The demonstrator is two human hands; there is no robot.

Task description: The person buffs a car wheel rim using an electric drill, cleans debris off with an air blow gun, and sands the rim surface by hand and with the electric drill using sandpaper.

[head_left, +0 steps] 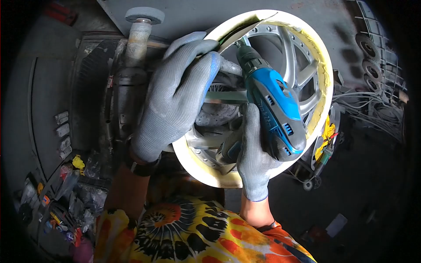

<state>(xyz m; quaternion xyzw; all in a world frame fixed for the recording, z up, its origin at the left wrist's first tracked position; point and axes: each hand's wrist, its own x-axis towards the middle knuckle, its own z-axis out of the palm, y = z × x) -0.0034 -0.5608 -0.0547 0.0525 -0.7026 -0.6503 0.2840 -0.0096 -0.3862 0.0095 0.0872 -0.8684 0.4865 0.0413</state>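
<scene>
In the head view, a silver spoked wheel rim (287, 52) with cream-yellow covering on its edge is tilted in front of me. My right hand (254, 158), in a grey knit glove, is closed around the handle of a blue and black cordless drill (274, 94). The drill's chuck points up and left, to the rim's inner upper-left side. There a dark, curved strip (243, 31) stands along the inner edge; its kind is unclear. My left hand (175, 90), in a matching glove, is closed at the rim's left edge, partly covering it. Its fingertips are partly hidden.
A grinding stand with a round pad (144, 15) rises at upper left. Plastic bags and clutter (66, 197) lie at lower left. On the right are small wheels (368, 47) by a wire rack, looped cables (377, 109) and a green-bodied tool (324, 155).
</scene>
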